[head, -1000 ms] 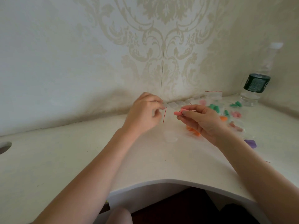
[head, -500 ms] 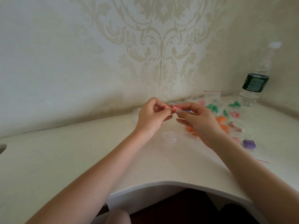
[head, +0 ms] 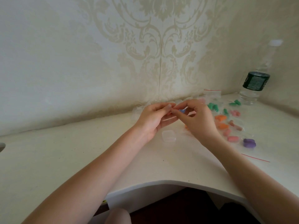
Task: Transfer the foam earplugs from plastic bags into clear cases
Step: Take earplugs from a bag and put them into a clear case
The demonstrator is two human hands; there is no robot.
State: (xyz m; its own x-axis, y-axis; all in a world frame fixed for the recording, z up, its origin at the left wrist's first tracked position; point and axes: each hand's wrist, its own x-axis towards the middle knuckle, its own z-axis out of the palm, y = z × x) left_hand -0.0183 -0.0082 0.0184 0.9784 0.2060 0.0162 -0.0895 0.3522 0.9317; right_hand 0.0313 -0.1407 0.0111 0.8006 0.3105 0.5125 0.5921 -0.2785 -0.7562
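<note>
The two hands met in the middle of the white desk (head: pixel 80 159), close to the wall. The left hand (head: pixel 152 120) had its fingers curled, and a clear case (head: pixel 169 119) lay across them, held from below, with the thumb on top. The right hand (head: pixel 199 120) had its thumb and first finger pinched together right at the tip of the left thumb. A tiny bit of pink showed there, but it was too small to tell just what the fingers pinched. A small blue earplug (head: pixel 182 111) showed just behind the fingertips. I could not tell if a hand was touching it. Another clear case (head: pixel 169 136) lay flat on the desk just below the hands, and nobody was touching it. To the right of the hands, many earplugs lay on the desk in clear plastic bags. There were green earplugs (head: pixel 213 106) near the wall, orange earplugs (head: pixel 221 118) closer in, pink earplugs (head: pixel 233 138) near those, and purple earplugs (head: pixel 249 143) nearest the desk's front edge. One bag with a red strip (head: pixel 212 94) stood up against the wall. A clear water bottle (head: pixel 254 88) with a dark green label stood in the far right corner.
</note>
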